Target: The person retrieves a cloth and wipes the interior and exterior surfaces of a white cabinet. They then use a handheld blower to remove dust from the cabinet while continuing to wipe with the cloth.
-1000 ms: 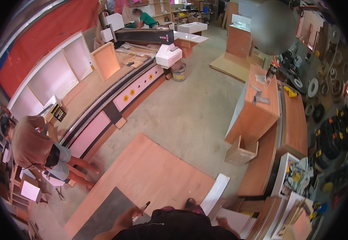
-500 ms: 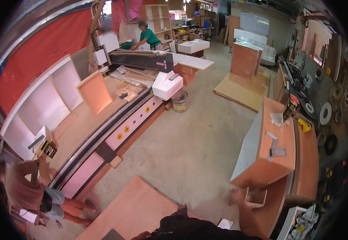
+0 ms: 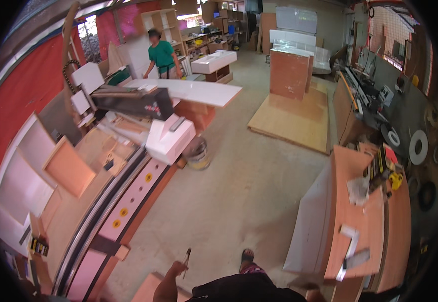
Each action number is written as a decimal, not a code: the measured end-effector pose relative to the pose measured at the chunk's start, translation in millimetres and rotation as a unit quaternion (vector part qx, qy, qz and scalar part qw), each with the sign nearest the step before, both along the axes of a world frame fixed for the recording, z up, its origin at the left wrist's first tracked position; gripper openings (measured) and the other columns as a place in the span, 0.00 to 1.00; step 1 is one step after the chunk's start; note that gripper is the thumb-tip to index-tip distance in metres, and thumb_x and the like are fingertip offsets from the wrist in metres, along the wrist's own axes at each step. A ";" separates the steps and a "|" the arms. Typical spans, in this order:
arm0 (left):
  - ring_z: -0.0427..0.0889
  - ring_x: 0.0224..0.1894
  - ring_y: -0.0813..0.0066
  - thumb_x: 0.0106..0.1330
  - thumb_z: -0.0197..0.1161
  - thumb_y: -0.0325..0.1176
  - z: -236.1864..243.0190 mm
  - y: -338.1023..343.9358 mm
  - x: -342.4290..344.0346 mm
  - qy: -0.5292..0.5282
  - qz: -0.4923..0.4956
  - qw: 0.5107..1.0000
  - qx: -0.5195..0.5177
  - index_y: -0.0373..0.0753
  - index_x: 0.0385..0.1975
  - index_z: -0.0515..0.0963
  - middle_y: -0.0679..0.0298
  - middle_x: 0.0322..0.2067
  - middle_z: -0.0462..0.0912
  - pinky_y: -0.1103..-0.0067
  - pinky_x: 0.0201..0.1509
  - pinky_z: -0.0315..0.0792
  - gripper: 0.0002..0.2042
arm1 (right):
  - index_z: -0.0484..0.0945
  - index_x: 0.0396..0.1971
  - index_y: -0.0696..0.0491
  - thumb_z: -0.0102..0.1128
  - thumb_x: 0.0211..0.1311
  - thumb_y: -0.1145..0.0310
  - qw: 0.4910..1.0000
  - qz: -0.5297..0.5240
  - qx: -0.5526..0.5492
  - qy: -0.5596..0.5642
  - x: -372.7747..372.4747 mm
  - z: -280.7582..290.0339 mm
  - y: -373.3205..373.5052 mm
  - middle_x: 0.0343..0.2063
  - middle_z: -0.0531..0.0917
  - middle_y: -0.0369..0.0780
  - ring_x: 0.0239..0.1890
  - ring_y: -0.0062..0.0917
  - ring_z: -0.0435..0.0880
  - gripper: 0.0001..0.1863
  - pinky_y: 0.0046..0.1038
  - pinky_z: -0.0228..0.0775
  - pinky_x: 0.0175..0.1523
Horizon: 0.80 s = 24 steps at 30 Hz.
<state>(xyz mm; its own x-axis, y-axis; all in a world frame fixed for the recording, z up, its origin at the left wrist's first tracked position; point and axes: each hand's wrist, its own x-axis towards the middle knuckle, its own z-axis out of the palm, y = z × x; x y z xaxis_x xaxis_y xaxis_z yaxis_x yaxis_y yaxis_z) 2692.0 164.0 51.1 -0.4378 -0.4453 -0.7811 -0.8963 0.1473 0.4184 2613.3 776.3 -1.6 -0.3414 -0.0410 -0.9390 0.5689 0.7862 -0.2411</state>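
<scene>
Slim, stick-like tool with a dark upper end (image 3: 187, 255), and there it is, out in the air over the concrete floor (image 3: 214, 201), low in the view, carried by the person's left hand (image 3: 177, 269)! The fingers there are closed around its lower part, the dark end poking up and away; what kind of tool it is, too small to tell. Over to the right hand (image 3: 313, 293), a blur at the bottom edge near the cabinet: whether those fingers are apart or together, I cannot tell. Now the hazards! A loose grip on something so thin could let it slip and drop to the concrete. That flat, reddish-brown wooden board (image 3: 151, 290) sits just below the left hand, so a careless step could catch its edge, with only an open sandal on the foot (image 3: 247, 255). Look right: on the white-sided cabinet with an orange-brown wooden top (image 3: 324, 211), a pale L-shaped piece (image 3: 350, 249) and a grey block (image 3: 357, 258) lie near the front edge, and a swinging right arm could knock them off. And left, a small wooden block (image 3: 122, 252) juts from the long machine's base (image 3: 136, 201), right at shin level for anyone cutting that corner too tightly!
</scene>
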 end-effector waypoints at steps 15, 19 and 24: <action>0.82 0.31 0.65 0.48 0.70 0.39 -15.6 -61.7 -506.6 -0.198 -0.126 0.966 0.108 0.32 0.33 0.81 0.54 0.28 0.82 0.69 0.36 0.74 0.17 | 0.81 0.31 0.58 0.62 0.60 0.53 0.806 -0.116 -0.186 0.549 -878.4 150.0 -199.0 0.23 0.80 0.39 0.26 0.20 0.77 0.20 0.26 0.69 0.33; 0.83 0.33 0.64 0.48 0.70 0.40 -50.7 -99.0 -707.3 -0.178 -0.224 0.955 0.077 0.32 0.34 0.81 0.54 0.29 0.83 0.69 0.38 0.74 0.19 | 0.80 0.27 0.55 0.62 0.58 0.52 0.925 -0.162 -0.049 0.339 -926.7 35.3 -179.9 0.18 0.79 0.40 0.16 0.27 0.76 0.19 0.33 0.69 0.22; 0.84 0.36 0.62 0.49 0.70 0.42 -38.4 -65.3 -1104.2 -0.056 -0.337 0.940 0.023 0.32 0.37 0.81 0.53 0.31 0.84 0.69 0.41 0.75 0.21 | 0.79 0.26 0.56 0.54 0.61 0.43 0.996 -0.057 0.000 0.071 -924.2 -53.5 -125.5 0.19 0.81 0.43 0.26 0.35 0.81 0.26 0.36 0.73 0.41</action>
